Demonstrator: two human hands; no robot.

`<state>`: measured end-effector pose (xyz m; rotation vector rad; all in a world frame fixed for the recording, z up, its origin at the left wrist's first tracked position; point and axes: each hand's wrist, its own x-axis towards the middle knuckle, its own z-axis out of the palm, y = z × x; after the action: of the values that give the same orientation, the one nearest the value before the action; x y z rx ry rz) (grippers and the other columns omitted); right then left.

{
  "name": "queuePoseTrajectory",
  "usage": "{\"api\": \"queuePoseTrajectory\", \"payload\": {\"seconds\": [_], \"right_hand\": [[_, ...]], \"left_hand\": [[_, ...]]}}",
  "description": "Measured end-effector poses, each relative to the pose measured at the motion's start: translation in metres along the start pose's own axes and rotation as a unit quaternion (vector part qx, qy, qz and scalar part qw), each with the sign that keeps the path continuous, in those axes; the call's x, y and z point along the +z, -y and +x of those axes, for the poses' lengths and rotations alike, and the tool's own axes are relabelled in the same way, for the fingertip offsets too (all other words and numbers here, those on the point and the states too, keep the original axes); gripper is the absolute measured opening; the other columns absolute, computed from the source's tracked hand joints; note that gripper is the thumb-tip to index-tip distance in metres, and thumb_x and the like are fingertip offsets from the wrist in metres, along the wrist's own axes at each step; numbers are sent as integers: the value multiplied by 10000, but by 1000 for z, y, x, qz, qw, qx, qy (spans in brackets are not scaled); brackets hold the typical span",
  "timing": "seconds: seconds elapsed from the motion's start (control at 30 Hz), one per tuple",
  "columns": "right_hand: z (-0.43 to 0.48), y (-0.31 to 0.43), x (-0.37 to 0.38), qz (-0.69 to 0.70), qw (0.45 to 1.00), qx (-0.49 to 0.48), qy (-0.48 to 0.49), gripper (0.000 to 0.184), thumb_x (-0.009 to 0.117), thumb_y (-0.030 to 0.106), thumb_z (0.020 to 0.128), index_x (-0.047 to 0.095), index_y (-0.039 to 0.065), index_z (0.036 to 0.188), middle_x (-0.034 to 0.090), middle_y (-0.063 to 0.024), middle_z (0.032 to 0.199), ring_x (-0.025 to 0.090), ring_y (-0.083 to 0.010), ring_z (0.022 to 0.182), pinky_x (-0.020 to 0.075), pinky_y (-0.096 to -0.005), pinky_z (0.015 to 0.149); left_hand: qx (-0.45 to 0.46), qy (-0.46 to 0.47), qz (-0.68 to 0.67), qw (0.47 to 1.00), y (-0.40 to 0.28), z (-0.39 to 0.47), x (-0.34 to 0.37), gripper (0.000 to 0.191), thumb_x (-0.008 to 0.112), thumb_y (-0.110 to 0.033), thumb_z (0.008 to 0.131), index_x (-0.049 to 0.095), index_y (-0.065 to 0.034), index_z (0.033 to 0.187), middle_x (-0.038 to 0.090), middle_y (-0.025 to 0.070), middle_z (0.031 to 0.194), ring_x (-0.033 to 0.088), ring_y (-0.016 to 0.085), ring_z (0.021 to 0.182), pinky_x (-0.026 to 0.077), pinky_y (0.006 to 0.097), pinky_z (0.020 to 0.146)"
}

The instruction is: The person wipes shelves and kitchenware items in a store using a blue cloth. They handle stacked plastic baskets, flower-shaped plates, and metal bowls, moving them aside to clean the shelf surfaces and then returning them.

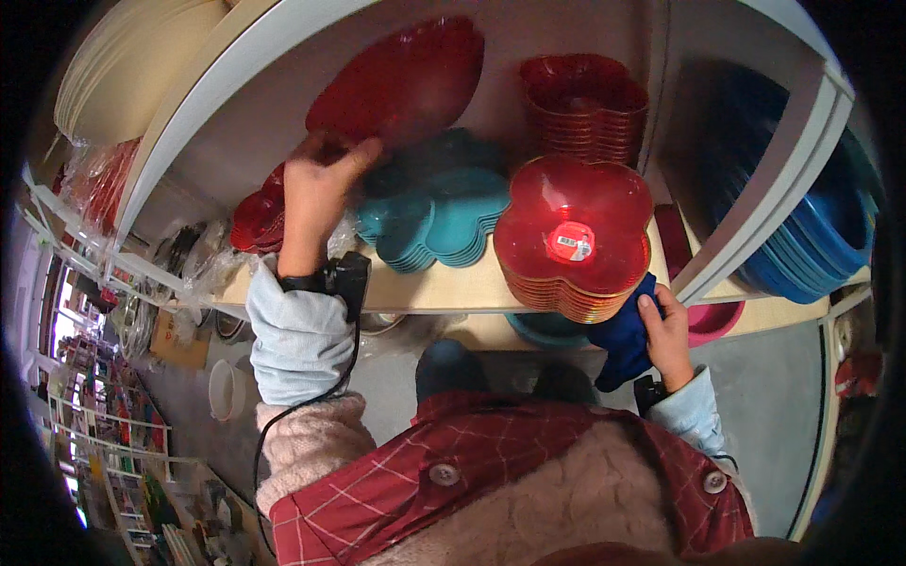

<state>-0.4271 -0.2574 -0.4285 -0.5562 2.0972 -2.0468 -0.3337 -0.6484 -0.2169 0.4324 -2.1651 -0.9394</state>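
At the back left of the shelf, my left hand grips the lower edge of a tilted, leaf-shaped red plastic dish. The fingers behind that edge are blurred and partly hidden. Below the dish sits a stack of teal lobed trays. My right hand holds a bunched dark blue cloth at the shelf's front edge. Touching or close beside the cloth is a stack of clear red flower-shaped bowls, the top one bearing a printed sticker. Another red bowl stack stands behind it.
Nested blue basins stand right of a slanting white shelf post. Small red bowls and crumpled clear plastic wrap lie left of my forearm. A pink basin and a teal basin are on the lower shelf.
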Motion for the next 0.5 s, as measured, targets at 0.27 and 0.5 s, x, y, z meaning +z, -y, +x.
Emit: {"api": "queuePoseTrajectory", "payload": {"seconds": [0.27, 0.5], "right_hand": [[-1, 6, 3, -5, 1000, 1, 10, 238, 579, 161, 956, 629, -39, 1076, 662, -18, 915, 562, -75, 809, 480, -235, 726], [1, 7, 4, -46, 999, 17, 12, 270, 557, 199, 976, 627, -31, 1100, 659, -9, 950, 553, -70, 835, 474, -245, 759]], "left_hand": [[4, 11, 66, 998, 58, -22, 11, 341, 819, -264, 735, 632, 12, 803, 661, 91, 730, 586, 153, 662, 472, 304, 626], [0, 10, 87, 996, 74, -34, 14, 546, 789, -265, 762, 590, 43, 1166, 679, 207, 1052, 677, 231, 899, 522, 322, 778]]}}
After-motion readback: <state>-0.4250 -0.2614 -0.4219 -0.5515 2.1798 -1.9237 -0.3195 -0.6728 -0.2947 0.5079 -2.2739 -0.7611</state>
